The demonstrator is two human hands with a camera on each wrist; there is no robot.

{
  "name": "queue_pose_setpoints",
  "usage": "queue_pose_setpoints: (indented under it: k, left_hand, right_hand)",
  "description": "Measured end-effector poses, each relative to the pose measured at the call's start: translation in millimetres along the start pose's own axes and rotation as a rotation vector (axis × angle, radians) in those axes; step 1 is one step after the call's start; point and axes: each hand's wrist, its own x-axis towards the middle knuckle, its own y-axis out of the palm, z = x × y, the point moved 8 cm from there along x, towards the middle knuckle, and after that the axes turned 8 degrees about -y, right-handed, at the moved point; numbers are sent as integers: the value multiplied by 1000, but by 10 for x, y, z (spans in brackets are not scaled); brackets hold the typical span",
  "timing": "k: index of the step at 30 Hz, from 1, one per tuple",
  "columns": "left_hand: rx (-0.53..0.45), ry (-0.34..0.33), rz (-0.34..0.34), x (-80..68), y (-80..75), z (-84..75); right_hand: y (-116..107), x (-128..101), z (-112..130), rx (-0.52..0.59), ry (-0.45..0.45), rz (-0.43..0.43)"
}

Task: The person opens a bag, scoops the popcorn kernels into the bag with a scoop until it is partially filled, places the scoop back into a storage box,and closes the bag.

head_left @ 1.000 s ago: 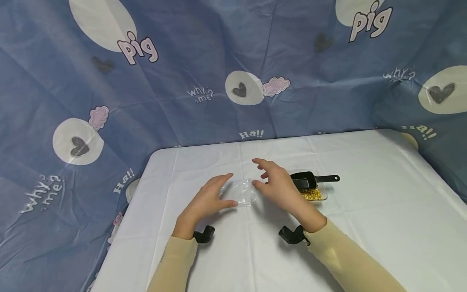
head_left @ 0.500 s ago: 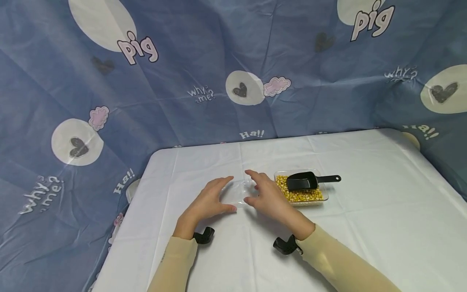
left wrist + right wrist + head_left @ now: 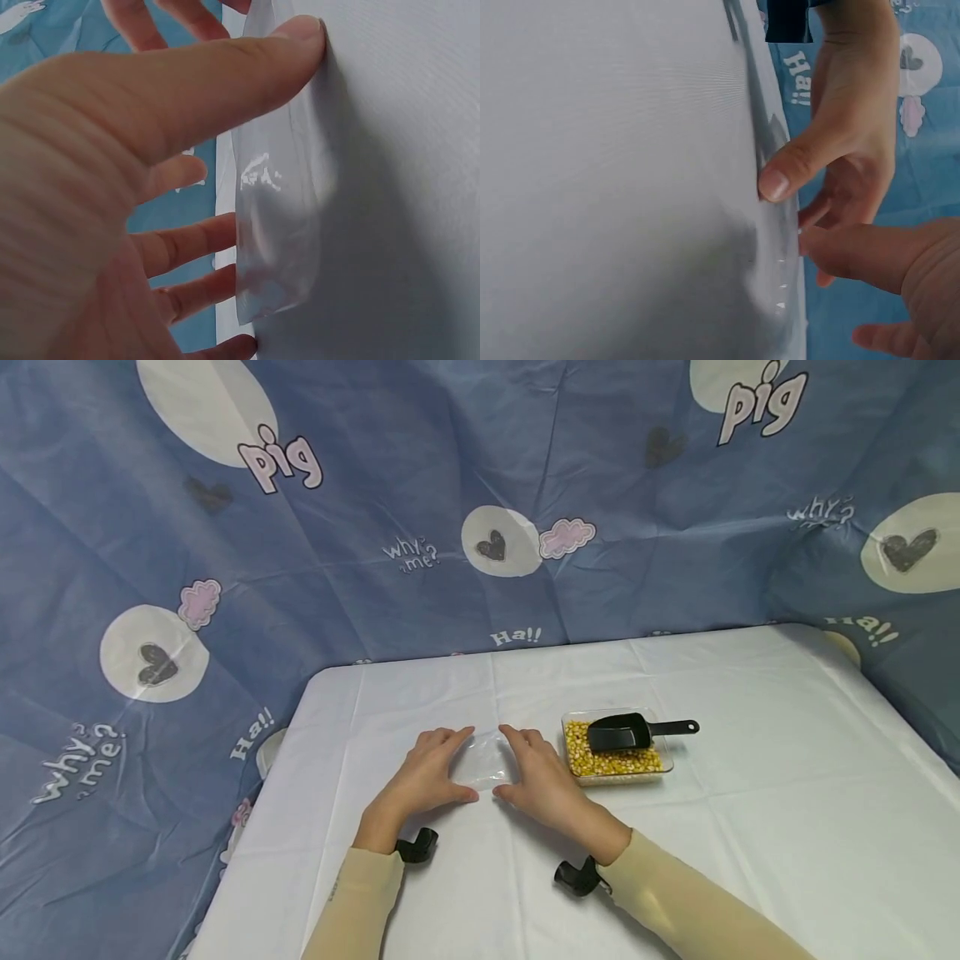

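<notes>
A small clear plastic bag point(image 3: 484, 762) lies flat on the white cloth between my two hands. From the left, my left hand point(image 3: 422, 774) reaches around it with thumb and fingers spread apart. My right hand point(image 3: 546, 783) mirrors this on the right side, its thumb at the near edge and fingertips at the far edge. In the left wrist view, my left thumb point(image 3: 217, 86) crosses over the shiny bag point(image 3: 275, 225), and fingertips show along its far edge. In the right wrist view, my right thumb point(image 3: 870, 256) overlaps the bag's edge.
Right of my hands stands a clear rectangular container point(image 3: 626, 779) of yellow corn kernels point(image 3: 611, 767). A black scoop point(image 3: 621, 733) lies on the kernels, its handle pointing right past the rim. A blue printed cloth point(image 3: 420, 602) hangs behind the table.
My right hand has moved left and down from in front of the corn container to the bag's right side, uncovering the container. My left hand has stayed nearly in place.
</notes>
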Motion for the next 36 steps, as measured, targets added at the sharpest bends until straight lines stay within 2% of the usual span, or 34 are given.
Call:
queue_pose_setpoints:
  k: [8, 13, 20, 27, 36]
  left_hand:
    - [18, -18, 4, -30, -11, 15]
    - [26, -15, -4, -31, -13, 14]
    - [48, 8, -8, -21, 6, -17]
    - [79, -7, -12, -20, 19, -2]
    - [76, -9, -11, -40, 10, 5]
  right_hand:
    - [54, 11, -85, -22, -3, -66]
    - [76, 24, -156, 2, 19, -94]
    - [71, 15, -226, 83, 55, -141]
    - [44, 0, -229, 164, 77, -191]
    - [36, -1, -197, 133, 65, -225]
